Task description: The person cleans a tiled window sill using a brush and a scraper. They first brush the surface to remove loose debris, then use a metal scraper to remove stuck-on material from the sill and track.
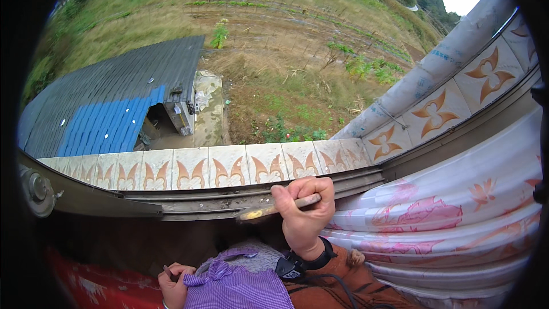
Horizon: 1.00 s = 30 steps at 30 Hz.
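The person's right hand (309, 210) is closed around a slim wooden-handled tool (258, 213), thumb pressed along the top and fingers curled beneath — a grip that probably steadies it and lets its yellowish end point left. The tool lies across the near edge of the metal window track (200, 203), inside the tiled ledge (191, 167). The floral curtain (420, 217) hangs bunched to the right, apparently leaving the opening free.

The left hand (174, 290) is well apart, low beside the purple checked apron (237, 290), fingers bent near a thin dark piece (167, 271); whether it grips that piece cannot be told. Its forearm is cut off below. Whether the tool touches the track is unclear — the space under the track is too dark to read.
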Motion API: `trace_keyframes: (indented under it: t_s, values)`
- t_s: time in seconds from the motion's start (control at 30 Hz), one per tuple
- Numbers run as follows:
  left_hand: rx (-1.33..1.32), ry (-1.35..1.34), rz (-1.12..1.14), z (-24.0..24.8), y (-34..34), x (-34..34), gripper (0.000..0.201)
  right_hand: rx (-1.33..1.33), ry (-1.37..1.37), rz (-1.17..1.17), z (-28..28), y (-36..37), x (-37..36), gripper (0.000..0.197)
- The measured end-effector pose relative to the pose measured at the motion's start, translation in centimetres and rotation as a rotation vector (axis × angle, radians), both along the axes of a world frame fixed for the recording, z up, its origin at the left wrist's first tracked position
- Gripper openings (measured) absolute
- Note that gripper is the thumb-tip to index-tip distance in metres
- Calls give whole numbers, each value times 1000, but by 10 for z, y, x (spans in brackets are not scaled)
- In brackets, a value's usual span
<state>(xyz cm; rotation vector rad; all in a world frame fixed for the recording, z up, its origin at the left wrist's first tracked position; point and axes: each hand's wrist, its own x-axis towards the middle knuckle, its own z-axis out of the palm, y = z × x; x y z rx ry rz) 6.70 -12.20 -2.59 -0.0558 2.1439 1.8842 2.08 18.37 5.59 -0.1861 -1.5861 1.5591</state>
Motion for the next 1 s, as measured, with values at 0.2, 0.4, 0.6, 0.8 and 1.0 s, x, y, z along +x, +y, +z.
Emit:
trace_keyframes:
  t_s: [0.2,0.4,0.6,0.8,1.0]
  values:
    - [-1,12,-14,-2,-6,-3,7,174,-17,97,19,9,-8,38]
    - [37,-6,8,3,5,-8,7,66,-6,-144,30,128,28,31]
    - [14,30,18,2,17,-9,6,264,-159,-532,-9,188,38,27]
    - [42,-32,53,2,27,-6,7,443,-105,-283,-26,97,12,35]
    - [16,10,21,2,40,-10,7,104,19,-188,-1,107,21,40]
